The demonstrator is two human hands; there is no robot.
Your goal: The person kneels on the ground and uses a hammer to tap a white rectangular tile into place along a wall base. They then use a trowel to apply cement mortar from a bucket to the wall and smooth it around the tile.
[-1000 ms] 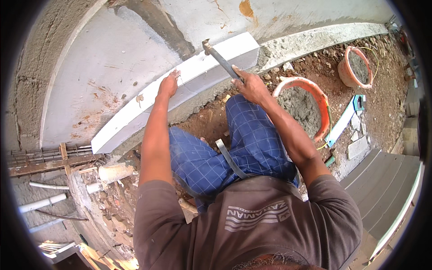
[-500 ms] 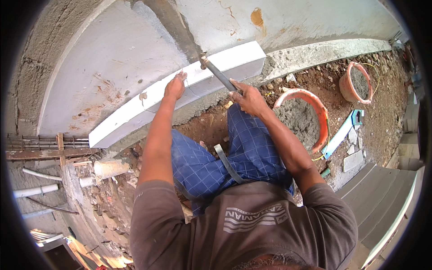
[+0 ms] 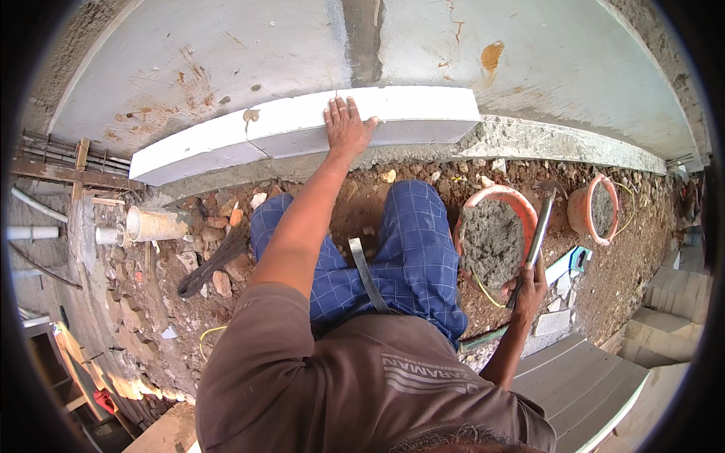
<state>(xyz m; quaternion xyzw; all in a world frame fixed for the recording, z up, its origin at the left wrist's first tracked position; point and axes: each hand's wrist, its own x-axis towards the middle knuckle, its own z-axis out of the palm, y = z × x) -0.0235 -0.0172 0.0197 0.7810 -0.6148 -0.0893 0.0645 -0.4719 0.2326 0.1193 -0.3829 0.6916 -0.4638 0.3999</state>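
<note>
Left hand: the left hand [image 3: 346,124] lies flat and open on top of the white block [image 3: 302,132], fingers spread, holding nothing.
Right hand: the right hand [image 3: 529,291] is closed tight around the handle of a hammer [image 3: 538,238]. The hammer points up, with its head near the far rim of the big orange tub [image 3: 521,208].
White block: it is a long white block lying along the foot of the grey wall [image 3: 226,53]. It sits on a line of grey mortar at the far edge of the dirt ground [image 3: 423,170].
What looks done: 2 white blocks seem to lie end to end, with a thin joint between them left of the hand. Both look set in place.
What looks left: to the right of the block, the grey mortar strip [image 3: 559,143] runs on bare along the wall. I think more blocks belong there.
Mortar: the big orange tub holds grey mortar, just beside the person's right knee. A small orange bucket [image 3: 593,208] stands farther right.
Ground: brown dirt with stones and broken bits. A pale pipe [image 3: 155,224] lies at the left edge, near some wood and rods.
Room: a rough building site, with grey steps [image 3: 596,377] at the lower right.
Person: squatting, in blue checked trousers and a brown shirt.
</note>
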